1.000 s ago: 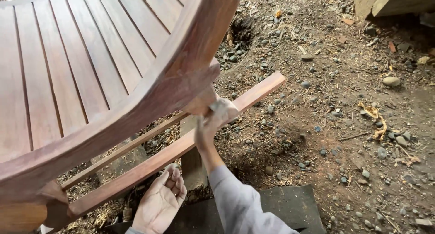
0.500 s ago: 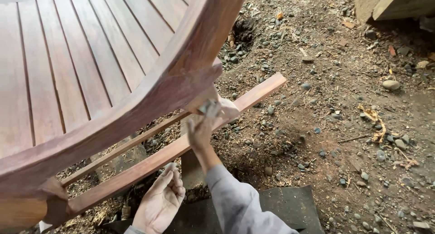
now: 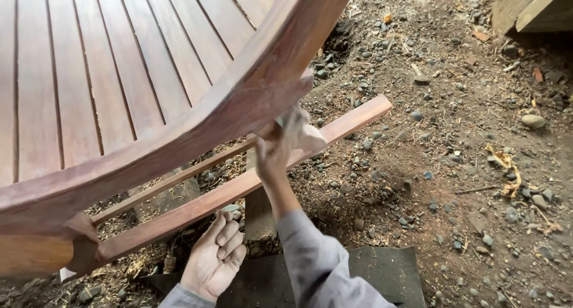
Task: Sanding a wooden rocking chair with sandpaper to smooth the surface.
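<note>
The right hand [image 3: 280,150] is reaching up under the curved rim of the slatted wooden tabletop [image 3: 119,75], with its fingers closed around a pale folded pad [image 3: 307,135], apparently sandpaper or cloth, which is pressing against the underside of the rim. The left hand [image 3: 216,255] is lying relaxed with fingers loosely together, resting against the lower wooden rail [image 3: 239,188] near a dark mat [image 3: 382,272] on the gravel ground [image 3: 453,165].
</note>
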